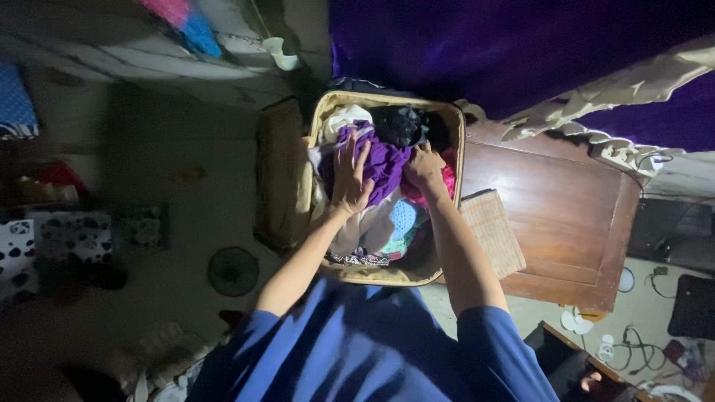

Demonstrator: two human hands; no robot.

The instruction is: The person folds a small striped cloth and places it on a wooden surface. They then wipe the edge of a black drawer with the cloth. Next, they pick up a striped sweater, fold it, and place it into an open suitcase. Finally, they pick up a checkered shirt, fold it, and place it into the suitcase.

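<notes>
Clothes fill the open suitcase (pixel 322 119) almost to its rim, so most of the packing looks done as far as you can see, with the top layer still loose and the lid still folded back to the left. Your left hand (pixel 350 177) lies flat, fingers spread, pressing on the purple garment (pixel 383 160) at the top of the pile. Your right hand (pixel 424 167) is curled, gripping the same garment's edge beside a pink piece (pixel 448 179). Under them sit a black item (pixel 398 123), white cloth (pixel 344 117) and a light blue piece (pixel 402 217). The case rests beside a wooden cabinet (pixel 551 216).
</notes>
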